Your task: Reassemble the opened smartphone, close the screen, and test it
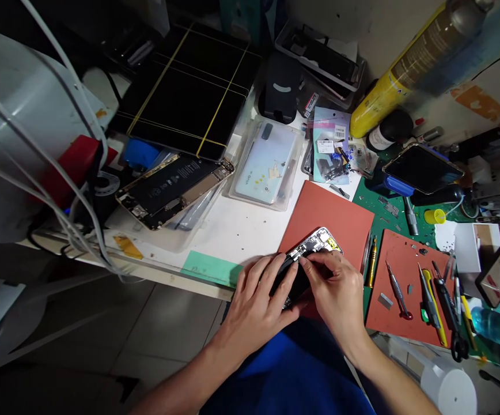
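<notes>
An opened phone (318, 241) lies slanted on a reddish-brown mat (328, 210), its circuit board and a yellow patch bare at the upper end. My left hand (262, 294) rests over the phone's lower left part, fingers stretched out across its black inside. At the board's lower edge, my right hand (338, 288) pinches with thumb and forefinger; whatever lies between the fingertips is too small to make out. Both hands hide much of the phone's middle and lower end.
Right of the mat, a second mat (379, 320) bears a screwdriver (399, 291), a yellow-handled knife (432, 311) and black-handled scissors (449, 305). A gold screwdriver (373, 262) lies between the mats. Behind are a boxed vivo phone (267, 164), another opened phone (174, 190) and a yellow can (379, 104).
</notes>
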`<state>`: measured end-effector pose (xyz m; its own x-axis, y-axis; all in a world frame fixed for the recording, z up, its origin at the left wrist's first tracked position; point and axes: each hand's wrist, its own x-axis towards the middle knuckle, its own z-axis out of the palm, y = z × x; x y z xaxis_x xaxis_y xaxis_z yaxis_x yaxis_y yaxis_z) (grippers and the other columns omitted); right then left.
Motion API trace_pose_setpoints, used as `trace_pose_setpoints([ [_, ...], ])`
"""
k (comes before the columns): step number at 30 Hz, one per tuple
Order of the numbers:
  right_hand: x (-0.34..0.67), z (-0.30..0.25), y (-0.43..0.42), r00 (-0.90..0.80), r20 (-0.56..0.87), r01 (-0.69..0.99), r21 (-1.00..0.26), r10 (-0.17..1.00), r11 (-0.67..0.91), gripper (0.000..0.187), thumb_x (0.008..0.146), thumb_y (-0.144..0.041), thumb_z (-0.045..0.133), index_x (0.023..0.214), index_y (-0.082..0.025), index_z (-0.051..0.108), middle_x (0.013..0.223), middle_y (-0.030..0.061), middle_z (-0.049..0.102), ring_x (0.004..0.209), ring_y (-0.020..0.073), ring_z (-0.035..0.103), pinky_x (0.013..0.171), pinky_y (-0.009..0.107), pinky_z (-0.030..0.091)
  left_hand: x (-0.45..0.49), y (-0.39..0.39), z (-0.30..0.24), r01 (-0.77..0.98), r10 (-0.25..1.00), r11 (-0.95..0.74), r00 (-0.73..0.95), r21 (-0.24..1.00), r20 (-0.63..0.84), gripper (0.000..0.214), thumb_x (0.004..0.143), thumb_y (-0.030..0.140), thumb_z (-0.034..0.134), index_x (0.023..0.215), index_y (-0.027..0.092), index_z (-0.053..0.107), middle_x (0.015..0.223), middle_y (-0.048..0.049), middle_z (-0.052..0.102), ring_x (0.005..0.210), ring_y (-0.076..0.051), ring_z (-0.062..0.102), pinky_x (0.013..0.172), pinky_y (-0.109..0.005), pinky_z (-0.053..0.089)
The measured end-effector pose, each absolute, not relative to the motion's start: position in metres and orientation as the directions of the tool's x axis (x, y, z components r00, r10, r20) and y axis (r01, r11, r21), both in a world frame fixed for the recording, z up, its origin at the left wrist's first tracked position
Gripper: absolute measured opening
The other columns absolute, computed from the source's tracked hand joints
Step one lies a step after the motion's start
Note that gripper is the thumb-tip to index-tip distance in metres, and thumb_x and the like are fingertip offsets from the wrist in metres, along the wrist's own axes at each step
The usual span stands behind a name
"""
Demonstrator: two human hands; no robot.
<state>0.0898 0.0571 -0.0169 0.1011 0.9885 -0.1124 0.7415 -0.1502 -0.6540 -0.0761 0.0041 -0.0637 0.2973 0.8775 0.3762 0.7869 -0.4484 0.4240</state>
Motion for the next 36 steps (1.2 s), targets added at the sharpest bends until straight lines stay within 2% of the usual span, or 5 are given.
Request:
trace_pose_setpoints([
  [13,0.0863,-0.0144,0.0548,0.102,-0.125,0.751,-0.641,0.987,-0.159,0.018,0.097,-0.036,0.073,0.087,-0.024,0.081,0.081,0.0000,0.074,0.064,0.0151,0.067,0.059,0.028,0.045,-0.0738,0.0050,-0.0644,0.798,0.890,-0.421,0.270,0.431,0.368,0.057,0.090,0.030,0.078,0.143,0.013,0.066,0.140,-0.0218,0.068,0.129,-0.039,0.061,0.110,-0.055,0.047],
  [19,0.0854,-0.0138,0.0545,0.093,-0.114,0.738,-0.659,0.989,-0.145,0.017,0.097,-0.034,0.073,0.087,-0.023,0.080,0.082,0.0006,0.075,0.066,0.0153,0.069,0.061,0.027,0.048,-0.0733,0.0050,-0.0640,0.806,0.891,-0.419,0.276,0.418,0.361,0.058,0.091,0.035,0.079,0.143,0.012,0.066,0.138,-0.0224,0.068,0.128,-0.040,0.061,0.108,-0.056,0.048],
  [25,0.0857,-0.0138,0.0552,0.081,-0.116,0.732,-0.667,0.990,-0.138,0.017,0.098,-0.033,0.072,0.086,-0.023,0.080,0.079,-0.0003,0.073,0.061,0.0137,0.066,0.057,0.026,0.046,-0.0752,0.0054,-0.0648,0.806,0.889,-0.425,0.288,0.412,0.355,0.060,0.092,0.037,0.078,0.144,0.012,0.065,0.138,-0.0231,0.068,0.128,-0.040,0.061,0.107,-0.056,0.048],
  [30,0.0877,-0.0153,0.0552,0.079,-0.134,0.726,-0.672,0.988,-0.149,0.016,0.098,-0.033,0.072,0.088,-0.024,0.080,0.082,0.0004,0.076,0.067,0.0157,0.069,0.061,0.027,0.049,-0.0752,0.0061,-0.0649,0.801,0.886,-0.435,0.299,0.412,0.353,0.060,0.092,0.036,0.078,0.144,0.011,0.065,0.138,-0.0239,0.067,0.128,-0.041,0.061,0.105,-0.056,0.048],
  [36,0.0877,-0.0119,0.0587,0.065,-0.175,0.752,-0.638,0.982,-0.163,0.016,0.097,-0.029,0.070,0.085,-0.024,0.079,0.080,-0.0006,0.075,0.064,0.0151,0.067,0.060,0.028,0.047,-0.0751,0.0069,-0.0646,0.798,0.884,-0.440,0.303,0.412,0.355,0.061,0.091,0.036,0.079,0.144,0.010,0.064,0.137,-0.0247,0.067,0.128,-0.041,0.061,0.104,-0.057,0.049],
])
